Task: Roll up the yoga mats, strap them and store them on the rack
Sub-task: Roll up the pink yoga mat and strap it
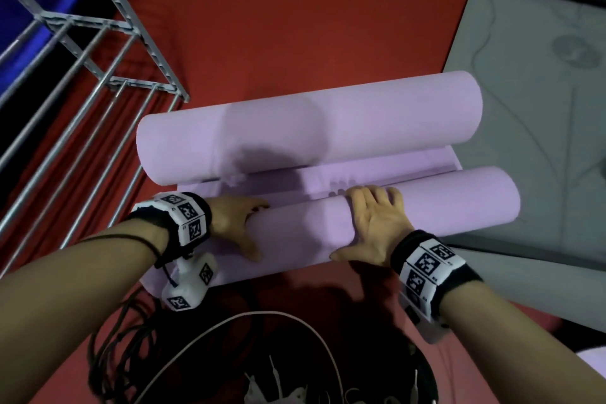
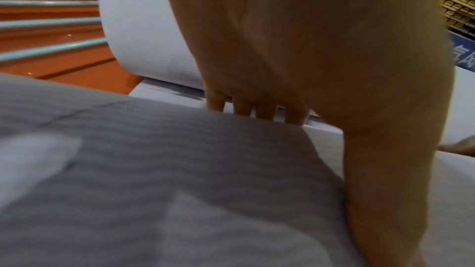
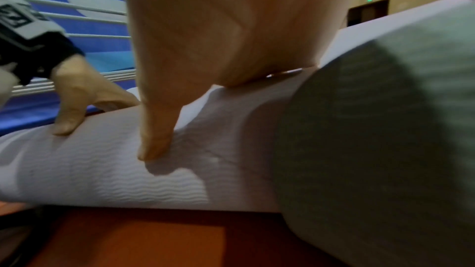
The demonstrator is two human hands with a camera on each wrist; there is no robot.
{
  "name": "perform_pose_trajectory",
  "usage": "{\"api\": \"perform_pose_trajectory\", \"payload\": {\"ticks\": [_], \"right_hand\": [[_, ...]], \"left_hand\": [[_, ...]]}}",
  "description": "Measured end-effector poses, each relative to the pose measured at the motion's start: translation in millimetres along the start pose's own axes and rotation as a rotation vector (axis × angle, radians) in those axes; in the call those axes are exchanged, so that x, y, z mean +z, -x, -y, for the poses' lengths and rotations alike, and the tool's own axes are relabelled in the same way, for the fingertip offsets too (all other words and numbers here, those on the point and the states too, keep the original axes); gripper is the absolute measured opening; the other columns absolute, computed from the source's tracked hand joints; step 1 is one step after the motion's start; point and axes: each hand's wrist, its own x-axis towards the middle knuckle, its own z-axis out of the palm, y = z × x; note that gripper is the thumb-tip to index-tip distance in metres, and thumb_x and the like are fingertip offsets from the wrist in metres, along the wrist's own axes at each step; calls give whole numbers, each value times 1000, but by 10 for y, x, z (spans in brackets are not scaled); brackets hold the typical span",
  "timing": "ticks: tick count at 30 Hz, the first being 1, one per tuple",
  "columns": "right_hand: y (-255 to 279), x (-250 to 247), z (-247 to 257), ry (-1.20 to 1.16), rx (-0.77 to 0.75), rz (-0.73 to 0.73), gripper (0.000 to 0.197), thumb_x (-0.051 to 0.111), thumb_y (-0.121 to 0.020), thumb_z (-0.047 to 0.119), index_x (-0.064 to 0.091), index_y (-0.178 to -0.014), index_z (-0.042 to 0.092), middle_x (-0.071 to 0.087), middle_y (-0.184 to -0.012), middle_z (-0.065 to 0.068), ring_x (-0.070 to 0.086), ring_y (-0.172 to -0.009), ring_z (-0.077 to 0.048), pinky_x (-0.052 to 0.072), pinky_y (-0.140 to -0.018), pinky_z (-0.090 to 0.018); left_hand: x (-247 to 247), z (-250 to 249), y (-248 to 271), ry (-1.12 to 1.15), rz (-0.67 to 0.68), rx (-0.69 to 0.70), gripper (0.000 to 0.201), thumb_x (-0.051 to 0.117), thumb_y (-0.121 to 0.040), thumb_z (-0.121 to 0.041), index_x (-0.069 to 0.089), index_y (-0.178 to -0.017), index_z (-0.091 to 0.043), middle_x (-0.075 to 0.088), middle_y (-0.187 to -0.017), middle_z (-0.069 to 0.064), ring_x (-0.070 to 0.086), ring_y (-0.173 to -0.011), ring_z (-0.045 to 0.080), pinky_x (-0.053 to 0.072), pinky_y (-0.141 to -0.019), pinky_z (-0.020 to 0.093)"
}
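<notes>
The left hand's [image 1: 234, 226] fingertips dipped out of sight behind the near lilac roll [image 1: 426, 203] in the head view. The metal rack [image 1: 98, 52] ran off the left edge. The grey mat [image 1: 531, 108] was cut by the right edge. Cables [image 1: 131, 338] at the bottom blurred into shadow.

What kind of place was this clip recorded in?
Probably a gym or sports hall. A lilac yoga mat is being rolled on red floor padding, a grey metal storage rack stands to the left, and a grey mat lies to the right.
</notes>
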Motion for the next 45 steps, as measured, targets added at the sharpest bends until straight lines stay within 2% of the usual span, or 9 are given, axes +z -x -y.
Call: {"api": "perform_pose_trajectory", "payload": {"ticks": [3,7,10,15,17,22,25,31,45], "right_hand": [[-117,-57,-46,-82,0,17,117,50,-46,88,31,-139,20,43,-141,0,33,-132,-25,14,-113,-47],[-190,-109,-83,-74,-30,49,113,58,-55,86,33,-142,19,41,-145,-2,32,-135,-25,13,-113,-49],[-219,-144,-82,-28,-36,79,127,33,-44,93,30,-146,18,32,-151,-4,26,-140,-26,12,-115,-50],[-231,-200,-39,124,-3,34,128,10,-44,89,21,-153,23,25,-152,-6,22,-138,-29,18,-111,-50],[-195,-158,9,165,-24,8,126,18,-47,87,18,-153,18,29,-150,-8,28,-135,-31,21,-109,-52],[-239,13,-8,172,-51,-58,124,73,-54,68,26,-151,6,34,-152,-17,30,-139,-38,17,-113,-58],[-288,-42,-29,130,-28,-52,121,74,-56,69,24,-150,12,33,-151,-10,29,-138,-31,15,-114,-52],[-400,-222,-69,42,-22,18,119,80,-51,68,28,-147,22,39,-148,-2,32,-137,-25,18,-114,-43],[-421,-444,-33,48,-23,202,106,81,-50,65,38,-141,31,52,-135,1,44,-125,-25,29,-106,-41]], "left_hand": [[-53,50,108,-79,-150,9,134,71,-35,-81,27,-148,-23,36,-151,-4,41,-133,16,32,-109,26],[93,-209,106,-394,-239,133,117,51,-56,-81,25,-148,-15,36,-147,7,42,-129,27,34,-107,35],[321,-385,-31,-485,-199,34,134,63,-56,-83,6,-151,-8,25,-152,12,34,-132,33,34,-107,46],[277,-342,-210,-398,-223,-27,133,78,-54,-68,6,-151,-10,25,-152,11,31,-136,33,33,-108,49],[225,-292,-245,-324,-204,-27,135,81,-53,-64,4,-152,-15,24,-153,9,29,-139,31,31,-111,49],[115,-265,-276,-177,-210,-15,127,87,-52,-50,13,-151,-23,29,-152,5,32,-138,25,30,-111,42],[123,-246,-245,-159,-245,2,123,86,-55,-49,14,-152,-24,29,-153,4,33,-138,24,30,-112,41],[212,-140,-27,-455,-414,-10,125,63,-63,-76,-4,-153,-22,18,-157,4,29,-139,28,29,-111,44],[150,-109,-24,-394,-209,-20,128,65,-44,-81,10,-147,-30,42,-148,2,49,-128,25,43,-103,39]]}}
